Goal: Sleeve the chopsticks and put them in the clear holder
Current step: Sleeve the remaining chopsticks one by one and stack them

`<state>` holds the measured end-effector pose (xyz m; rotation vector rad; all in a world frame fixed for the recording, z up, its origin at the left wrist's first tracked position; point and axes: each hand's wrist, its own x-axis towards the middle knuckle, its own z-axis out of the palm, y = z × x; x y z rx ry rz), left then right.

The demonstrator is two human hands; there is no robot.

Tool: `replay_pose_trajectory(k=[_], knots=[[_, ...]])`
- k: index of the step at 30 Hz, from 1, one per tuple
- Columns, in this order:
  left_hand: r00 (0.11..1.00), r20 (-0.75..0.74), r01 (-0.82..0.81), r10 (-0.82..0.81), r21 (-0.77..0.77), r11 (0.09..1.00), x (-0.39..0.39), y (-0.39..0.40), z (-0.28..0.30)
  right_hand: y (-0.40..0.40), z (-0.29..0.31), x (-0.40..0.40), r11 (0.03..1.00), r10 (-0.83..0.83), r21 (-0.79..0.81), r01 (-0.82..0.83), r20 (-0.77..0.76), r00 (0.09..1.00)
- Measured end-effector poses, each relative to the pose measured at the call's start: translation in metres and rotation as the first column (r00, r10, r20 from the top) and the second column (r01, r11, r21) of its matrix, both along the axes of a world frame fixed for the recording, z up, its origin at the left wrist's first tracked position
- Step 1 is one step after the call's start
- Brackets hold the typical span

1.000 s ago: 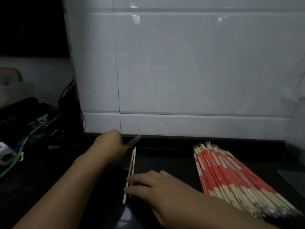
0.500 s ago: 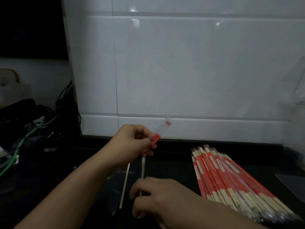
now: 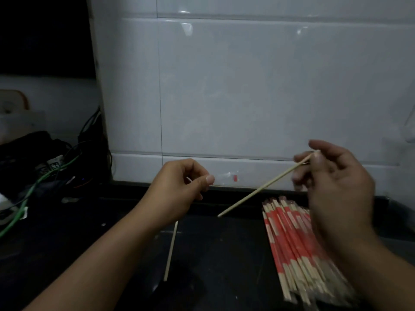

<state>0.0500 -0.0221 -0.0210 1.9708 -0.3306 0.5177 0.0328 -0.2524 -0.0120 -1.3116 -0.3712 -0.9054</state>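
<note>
While our left hand [image 3: 179, 189] pinched a clear, red-marked sleeve [image 3: 224, 176], our right hand [image 3: 332, 176] gripped one chopstick [image 3: 265, 187] above the dark counter [image 3: 224, 254], beside sleeved pairs [image 3: 298, 250].

Two hands [image 3: 179, 189] [image 3: 332, 182], two bare chopsticks [image 3: 260, 189] [image 3: 171, 250] — one sleeved pile [image 3: 292, 243].

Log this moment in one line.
right hand: holds bare chopstick | left hand: pinches sleeve | second chopstick: on counter
</note>
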Motion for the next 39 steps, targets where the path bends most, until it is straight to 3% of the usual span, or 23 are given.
replay_pose_trajectory(k=[2,5,9,15,21,27,39], knots=[[1.0,-0.01,-0.003,0.003,0.022,1.0,-0.001,-0.002,-0.001,-0.016,0.005,0.014,0.986,0.035,0.165,-0.014,-0.123,0.992],[0.999,-0.041,0.019,-0.016,0.071,0.997,-0.002,-0.002,-0.003,-0.033,0.008,0.026,0.926,0.11,0.376,-0.031,-0.191,0.975],[0.996,-0.079,0.044,-0.035,0.109,0.993,-0.001,-0.005,-0.007,-0.041,0.011,0.03,0.876,0.165,0.478,-0.057,-0.187,0.969],[0.992,-0.121,0.057,-0.037,0.16,0.986,-0.004,-0.013,-0.01,-0.042,0.012,0.032,0.871,0.154,0.489,-0.052,-0.17,0.973],[0.988,-0.135,0.09,-0.074,0.113,0.99,-0.007,-0.015,-0.009,-0.037,0.011,0.03,0.882,0.162,0.466,-0.064,-0.172,0.972],[0.993,-0.065,0.108,-0.098,0.194,0.975,-0.009,-0.016,-0.01,-0.035,0.012,0.027,0.881,0.184,0.466,-0.085,-0.171,0.968],[1.0,-0.018,0.006,-0.004,0.138,0.99,-0.008,-0.015,-0.01,-0.035,0.012,0.027,0.875,0.2,0.475,-0.094,-0.176,0.964]])
